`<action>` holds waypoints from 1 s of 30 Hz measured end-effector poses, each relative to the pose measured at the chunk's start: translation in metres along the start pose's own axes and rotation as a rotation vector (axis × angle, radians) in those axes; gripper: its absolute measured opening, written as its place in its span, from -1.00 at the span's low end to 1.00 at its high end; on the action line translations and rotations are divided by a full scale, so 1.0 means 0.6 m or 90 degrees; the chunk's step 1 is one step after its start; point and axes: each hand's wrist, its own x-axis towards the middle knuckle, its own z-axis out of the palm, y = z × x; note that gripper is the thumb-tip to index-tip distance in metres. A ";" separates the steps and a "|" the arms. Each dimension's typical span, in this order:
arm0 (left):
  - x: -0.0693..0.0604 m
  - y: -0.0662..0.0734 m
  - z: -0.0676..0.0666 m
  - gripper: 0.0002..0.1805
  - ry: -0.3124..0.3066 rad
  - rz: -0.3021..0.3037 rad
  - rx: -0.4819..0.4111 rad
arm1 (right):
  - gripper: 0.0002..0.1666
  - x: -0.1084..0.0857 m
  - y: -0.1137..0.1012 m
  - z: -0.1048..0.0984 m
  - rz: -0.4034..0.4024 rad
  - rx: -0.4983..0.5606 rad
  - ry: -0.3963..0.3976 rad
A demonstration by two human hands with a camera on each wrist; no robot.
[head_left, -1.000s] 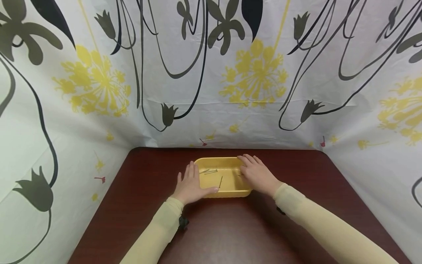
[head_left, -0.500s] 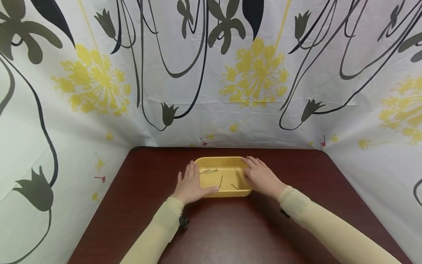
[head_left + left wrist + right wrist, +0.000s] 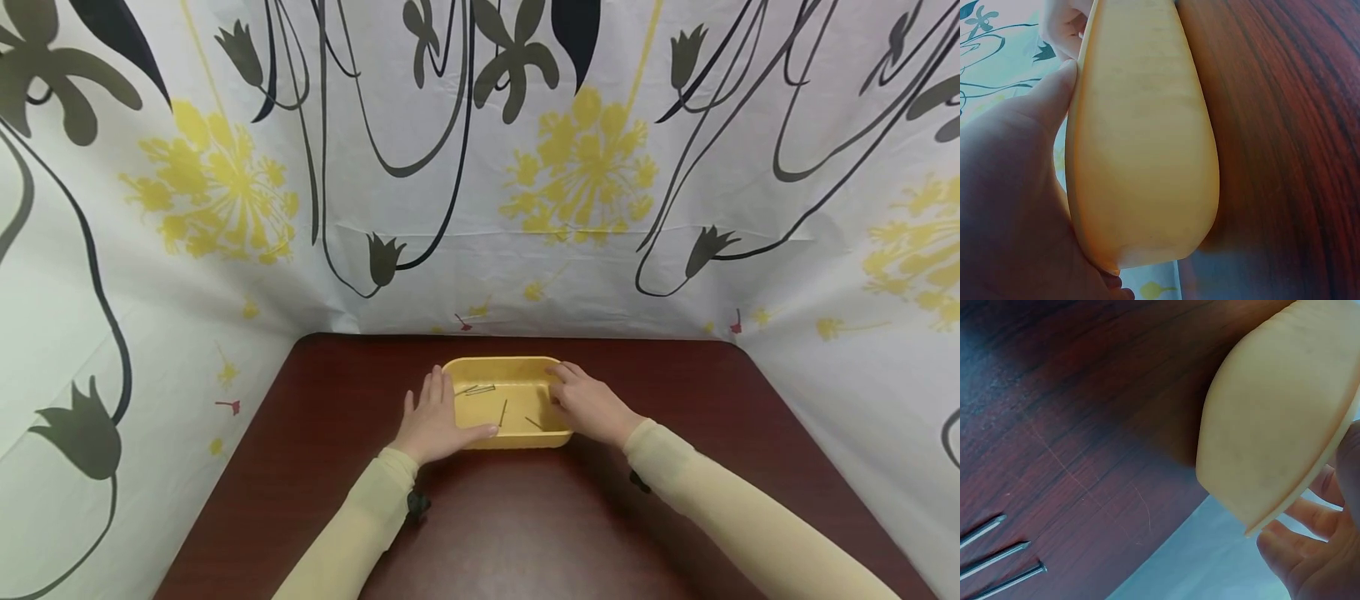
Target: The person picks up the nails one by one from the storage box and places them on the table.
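Note:
A shallow yellow plastic tray [image 3: 517, 373] lies near the back of the table with several thin metal nails [image 3: 503, 413] on its floor. My left hand [image 3: 433, 425] rests on the tray's left end, fingers straight and thumb along the near rim. In the left wrist view that thumb [image 3: 1063, 81] touches the rim. My right hand [image 3: 594, 407] reaches over the right end, its bent fingers inside the tray. Whether its fingertips hold a nail is hidden. The right wrist view shows its fingers [image 3: 1313, 515] beyond the tray's rim [image 3: 1310, 487].
Several more nails [image 3: 995, 560] lie on the dark wooden table [image 3: 1085, 444] in the right wrist view, outside the tray. A patterned white cloth [image 3: 450, 208] hangs behind the table and on both sides.
My right hand drew slightly right, uncovering a nail at the tray's right end, then came back a little left. My left hand and the tray stay in place.

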 end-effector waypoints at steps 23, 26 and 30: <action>-0.001 -0.001 0.004 0.50 -0.001 0.002 -0.016 | -0.64 0.037 -0.008 0.027 0.023 -0.001 -0.103; -0.001 -0.002 0.004 0.50 -0.001 0.000 -0.009 | -0.61 0.039 -0.010 0.029 0.022 -0.006 -0.112; 0.000 -0.004 0.005 0.49 0.004 0.002 -0.008 | -0.58 0.042 -0.011 0.034 0.025 -0.003 -0.122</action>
